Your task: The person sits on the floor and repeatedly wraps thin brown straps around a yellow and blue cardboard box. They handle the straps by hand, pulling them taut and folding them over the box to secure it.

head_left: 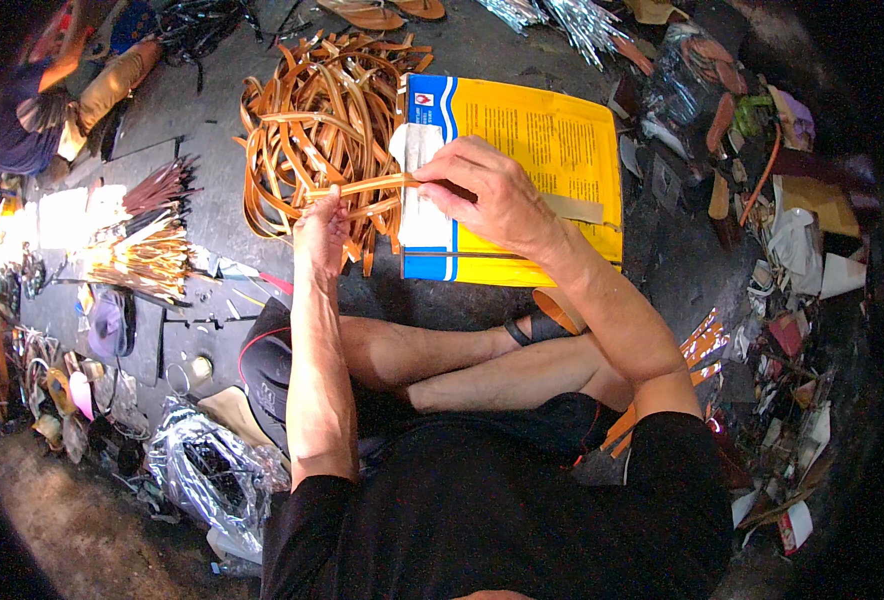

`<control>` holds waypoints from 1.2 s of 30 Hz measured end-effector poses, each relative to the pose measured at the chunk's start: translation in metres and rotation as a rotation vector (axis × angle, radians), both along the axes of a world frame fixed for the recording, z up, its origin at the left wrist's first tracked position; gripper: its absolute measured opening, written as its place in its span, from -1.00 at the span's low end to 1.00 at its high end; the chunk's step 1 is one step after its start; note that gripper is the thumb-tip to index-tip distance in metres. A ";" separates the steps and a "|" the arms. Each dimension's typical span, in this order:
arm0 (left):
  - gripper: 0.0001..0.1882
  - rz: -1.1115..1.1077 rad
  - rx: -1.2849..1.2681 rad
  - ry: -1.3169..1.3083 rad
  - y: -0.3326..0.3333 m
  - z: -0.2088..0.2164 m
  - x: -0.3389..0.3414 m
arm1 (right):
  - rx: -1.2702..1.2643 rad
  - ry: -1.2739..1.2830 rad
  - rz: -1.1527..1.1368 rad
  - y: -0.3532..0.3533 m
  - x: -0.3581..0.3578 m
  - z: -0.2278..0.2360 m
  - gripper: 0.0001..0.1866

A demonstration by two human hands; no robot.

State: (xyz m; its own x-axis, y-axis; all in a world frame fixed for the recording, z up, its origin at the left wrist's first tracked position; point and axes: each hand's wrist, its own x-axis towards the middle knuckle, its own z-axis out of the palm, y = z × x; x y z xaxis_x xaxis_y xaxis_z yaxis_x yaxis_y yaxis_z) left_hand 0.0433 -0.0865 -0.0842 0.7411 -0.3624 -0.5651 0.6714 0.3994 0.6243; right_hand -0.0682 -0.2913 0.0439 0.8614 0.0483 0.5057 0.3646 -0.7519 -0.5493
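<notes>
A tan leather strap (377, 185) is stretched between my two hands, in front of a tangled pile of similar straps (327, 105). Near the pile's lower edge, my left hand (322, 232) is closed on the strap, with thumb and fingertips pressed together. The other end is pinched by my right hand (502, 195), above the white patch of a flat yellow and blue container (537, 125). A pale narrow strip (572, 208) lies across the container beside my right wrist.
Bundles of cut strips (142, 250) lie on the dark floor at left. Clear plastic wrapping (212, 470) sits near my left elbow. Scraps and bags (792, 240) crowd the right side. Sandals (372, 14) rest at the far edge. Another person's arm (112, 85) shows at upper left.
</notes>
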 end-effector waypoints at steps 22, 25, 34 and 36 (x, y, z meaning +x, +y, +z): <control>-0.92 -0.042 -0.033 -0.072 -0.018 0.039 -0.022 | 0.001 0.008 0.016 0.000 0.001 0.002 -0.87; -0.89 -0.030 -0.014 -0.091 -0.009 0.022 -0.012 | -0.001 0.012 0.018 0.000 0.001 0.003 -0.87; -0.88 -0.002 0.073 -0.065 0.001 0.010 0.001 | -0.033 0.035 0.048 -0.006 0.001 0.004 -0.88; -0.88 -0.010 0.099 -0.084 0.005 0.006 0.003 | -0.053 0.036 0.049 -0.007 0.000 0.004 -0.88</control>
State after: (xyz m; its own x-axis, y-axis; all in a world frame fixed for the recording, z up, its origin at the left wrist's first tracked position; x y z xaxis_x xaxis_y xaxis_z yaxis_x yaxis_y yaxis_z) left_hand 0.0467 -0.0818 -0.0783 0.7840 -0.3152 -0.5348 0.6187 0.3265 0.7146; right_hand -0.0685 -0.2984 0.0482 0.8751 0.1162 0.4697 0.3818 -0.7621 -0.5229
